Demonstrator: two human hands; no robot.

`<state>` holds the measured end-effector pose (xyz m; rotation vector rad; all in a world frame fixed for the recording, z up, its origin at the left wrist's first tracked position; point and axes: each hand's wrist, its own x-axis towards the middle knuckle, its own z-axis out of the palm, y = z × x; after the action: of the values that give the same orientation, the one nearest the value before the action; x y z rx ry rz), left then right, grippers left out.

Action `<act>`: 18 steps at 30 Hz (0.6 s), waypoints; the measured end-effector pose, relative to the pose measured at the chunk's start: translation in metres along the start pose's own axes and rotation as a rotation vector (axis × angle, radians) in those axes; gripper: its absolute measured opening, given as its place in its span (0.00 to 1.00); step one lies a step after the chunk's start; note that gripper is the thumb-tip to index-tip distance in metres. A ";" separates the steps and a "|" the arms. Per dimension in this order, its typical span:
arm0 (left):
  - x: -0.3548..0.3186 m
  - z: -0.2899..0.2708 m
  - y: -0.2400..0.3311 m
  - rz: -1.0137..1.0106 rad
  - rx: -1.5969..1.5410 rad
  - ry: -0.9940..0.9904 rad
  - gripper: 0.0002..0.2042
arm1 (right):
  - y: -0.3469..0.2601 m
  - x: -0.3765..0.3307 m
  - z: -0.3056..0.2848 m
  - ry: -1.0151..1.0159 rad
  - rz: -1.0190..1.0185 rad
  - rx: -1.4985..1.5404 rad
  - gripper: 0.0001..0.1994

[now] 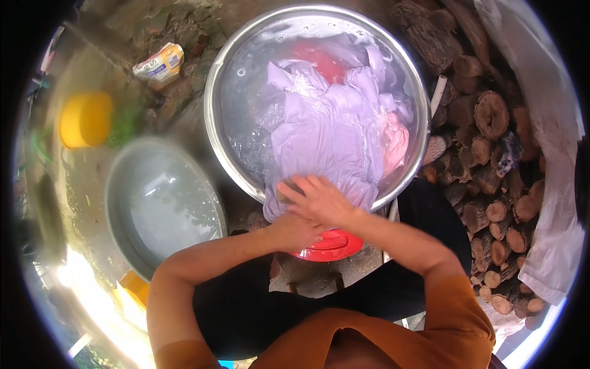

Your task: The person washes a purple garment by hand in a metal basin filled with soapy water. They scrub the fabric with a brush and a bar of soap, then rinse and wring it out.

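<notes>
A soaked lavender garment lies spread in the large metal basin and comes up over its near rim. My right hand is on the garment's near end, fingers over a tan block whose kind I cannot make out. Just below it, my left hand is closed at the garment's near edge, partly covered by the right. Under both hands, the end of a red plastic board sticks out toward me. Pink cloth and red cloth sit in the water beside the garment.
A grey-green tub of water stands at the left, with a yellow bucket behind it. A crumpled package lies on the ground at the far left. Stacked logs and plastic sheeting line the right side.
</notes>
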<state>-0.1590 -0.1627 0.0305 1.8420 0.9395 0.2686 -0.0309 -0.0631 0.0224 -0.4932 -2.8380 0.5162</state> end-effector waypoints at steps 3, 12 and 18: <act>0.000 0.017 -0.015 0.284 0.321 0.155 0.23 | 0.082 0.049 0.003 -0.149 0.128 -0.180 0.24; 0.006 0.028 -0.022 0.165 0.354 0.070 0.26 | 0.018 0.007 0.016 -0.061 -0.026 -0.116 0.21; 0.018 -0.003 -0.044 0.109 0.025 0.323 0.20 | 0.152 0.015 -0.009 0.147 0.696 -0.110 0.17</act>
<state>-0.1697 -0.1399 -0.0094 1.9099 1.0649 0.6382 0.0010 0.0795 -0.0246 -1.4878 -2.5021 0.4033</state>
